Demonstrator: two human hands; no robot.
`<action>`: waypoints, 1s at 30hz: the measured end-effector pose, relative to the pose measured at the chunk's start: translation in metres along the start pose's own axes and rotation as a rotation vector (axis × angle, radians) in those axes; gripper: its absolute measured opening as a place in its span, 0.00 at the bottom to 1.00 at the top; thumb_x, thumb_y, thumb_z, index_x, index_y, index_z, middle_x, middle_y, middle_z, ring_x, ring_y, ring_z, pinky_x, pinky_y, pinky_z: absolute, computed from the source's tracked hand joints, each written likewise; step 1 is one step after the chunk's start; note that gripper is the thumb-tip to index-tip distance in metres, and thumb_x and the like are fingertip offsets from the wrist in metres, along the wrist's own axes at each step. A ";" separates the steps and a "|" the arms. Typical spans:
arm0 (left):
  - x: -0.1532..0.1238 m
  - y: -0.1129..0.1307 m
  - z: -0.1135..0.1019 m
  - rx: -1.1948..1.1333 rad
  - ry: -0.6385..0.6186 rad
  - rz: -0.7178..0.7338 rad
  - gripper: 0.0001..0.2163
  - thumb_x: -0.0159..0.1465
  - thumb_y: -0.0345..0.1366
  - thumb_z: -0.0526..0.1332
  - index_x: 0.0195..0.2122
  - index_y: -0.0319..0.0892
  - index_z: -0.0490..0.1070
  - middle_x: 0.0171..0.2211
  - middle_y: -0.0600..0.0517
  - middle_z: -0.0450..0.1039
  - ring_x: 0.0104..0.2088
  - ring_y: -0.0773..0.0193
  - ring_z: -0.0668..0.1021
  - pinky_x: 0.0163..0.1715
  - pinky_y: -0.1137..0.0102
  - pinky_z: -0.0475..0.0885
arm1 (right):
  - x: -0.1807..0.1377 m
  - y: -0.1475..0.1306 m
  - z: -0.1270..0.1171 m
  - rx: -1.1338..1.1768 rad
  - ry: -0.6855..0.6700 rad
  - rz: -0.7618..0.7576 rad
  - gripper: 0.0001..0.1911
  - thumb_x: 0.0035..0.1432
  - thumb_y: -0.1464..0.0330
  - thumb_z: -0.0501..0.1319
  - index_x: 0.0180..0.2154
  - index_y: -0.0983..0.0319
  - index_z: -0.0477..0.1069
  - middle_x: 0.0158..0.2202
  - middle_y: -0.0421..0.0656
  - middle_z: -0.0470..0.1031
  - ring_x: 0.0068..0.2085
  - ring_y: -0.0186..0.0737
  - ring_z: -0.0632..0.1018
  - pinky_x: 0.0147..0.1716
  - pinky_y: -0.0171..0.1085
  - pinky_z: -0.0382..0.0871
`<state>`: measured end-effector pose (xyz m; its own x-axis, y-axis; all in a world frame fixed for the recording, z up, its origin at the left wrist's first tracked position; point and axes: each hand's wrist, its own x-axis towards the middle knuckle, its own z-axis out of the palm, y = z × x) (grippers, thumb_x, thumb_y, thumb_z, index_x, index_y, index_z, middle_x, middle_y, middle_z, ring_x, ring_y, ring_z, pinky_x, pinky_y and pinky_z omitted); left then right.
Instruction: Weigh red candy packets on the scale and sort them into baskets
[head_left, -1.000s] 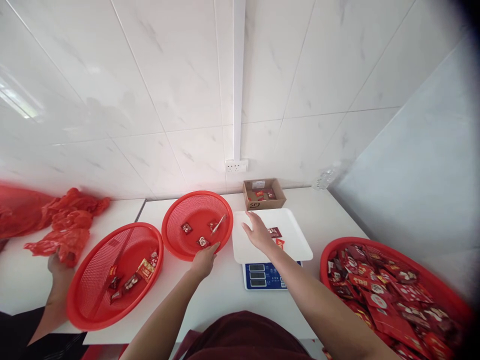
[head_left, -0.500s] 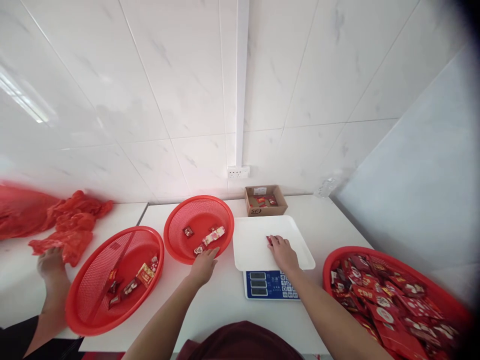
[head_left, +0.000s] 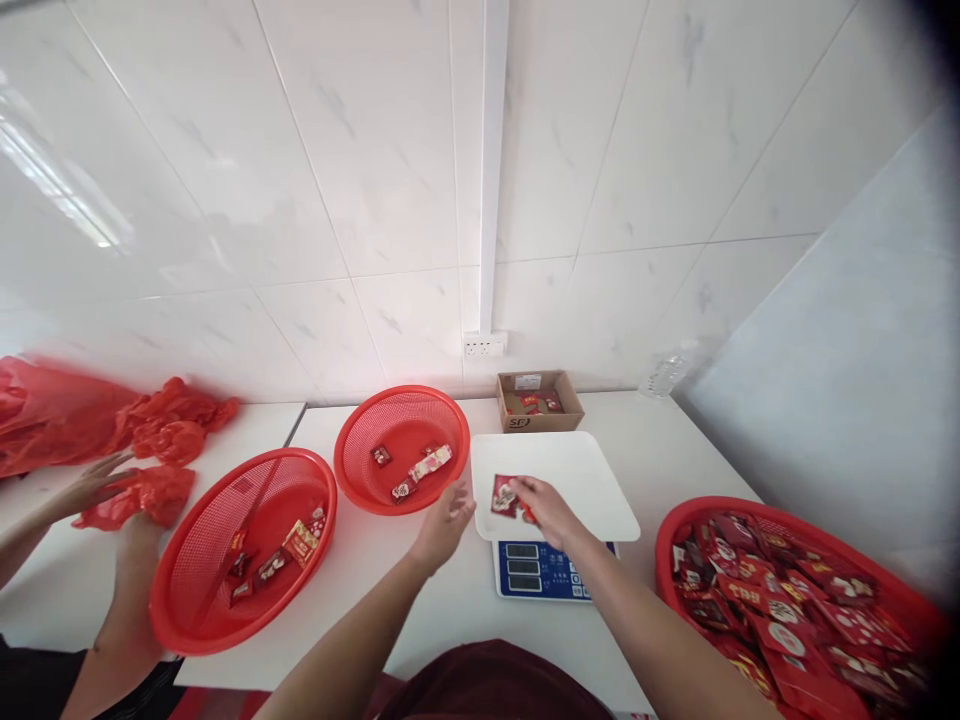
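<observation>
Pinched in the fingers of my right hand (head_left: 551,512) is a small dark-red snack packet (head_left: 504,496) with a pale print. It is held over the white weighing tray (head_left: 592,470) of a blue digital scale (head_left: 544,570). My left hand (head_left: 444,528) hovers at the tray's left edge with nothing in it, its fingers loosely bent and apart. Just beyond the left hand stands a round red basket (head_left: 360,450) with a few snack packets in it, among them a cream-and-pink one (head_left: 430,462).
A second red basket (head_left: 180,560) with several packets stands to the left. Heaped red packets fill a large basket (head_left: 667,540) at right. A small cardboard box (head_left: 540,420) sits behind the scale. Another person's hands (head_left: 94,485) handle red plastic bags (head_left: 142,495) at far left.
My right hand has lifted the packet off the tray and moved it left. My left hand has moved right, from the middle basket toward the tray. The other person's second hand has come into view.
</observation>
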<state>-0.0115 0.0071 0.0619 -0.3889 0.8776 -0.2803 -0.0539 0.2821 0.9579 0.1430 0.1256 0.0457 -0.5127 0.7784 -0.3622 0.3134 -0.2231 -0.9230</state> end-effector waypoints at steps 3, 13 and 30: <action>-0.017 0.004 0.028 -0.444 -0.127 -0.357 0.19 0.59 0.50 0.56 0.46 0.43 0.67 0.38 0.47 0.73 0.38 0.60 0.75 0.43 0.58 0.70 | -0.023 -0.012 0.030 -0.023 -0.278 -0.088 0.18 0.55 0.56 0.54 0.37 0.62 0.73 0.33 0.45 0.77 0.34 0.41 0.76 0.34 0.39 0.69; -0.036 -0.019 0.039 -1.111 -0.331 -0.641 0.17 0.63 0.48 0.53 0.38 0.40 0.71 0.34 0.50 0.75 0.36 0.64 0.77 0.41 0.68 0.70 | -0.066 -0.020 0.059 -0.578 0.107 -0.608 0.15 0.62 0.67 0.49 0.47 0.58 0.69 0.41 0.46 0.75 0.43 0.42 0.74 0.42 0.42 0.68; 0.030 0.065 -0.046 -1.161 0.011 -0.355 0.32 0.60 0.52 0.54 0.60 0.36 0.54 0.51 0.35 0.69 0.51 0.50 0.73 0.41 0.58 0.76 | -0.111 0.083 -0.126 -0.808 0.691 -0.150 0.20 0.58 0.65 0.50 0.50 0.67 0.68 0.49 0.54 0.71 0.52 0.47 0.69 0.53 0.46 0.60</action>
<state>-0.0691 0.0344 0.1188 -0.1928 0.8173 -0.5430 -0.9489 -0.0143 0.3153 0.3265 0.0949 0.0252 -0.1066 0.9853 0.1334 0.8507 0.1598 -0.5008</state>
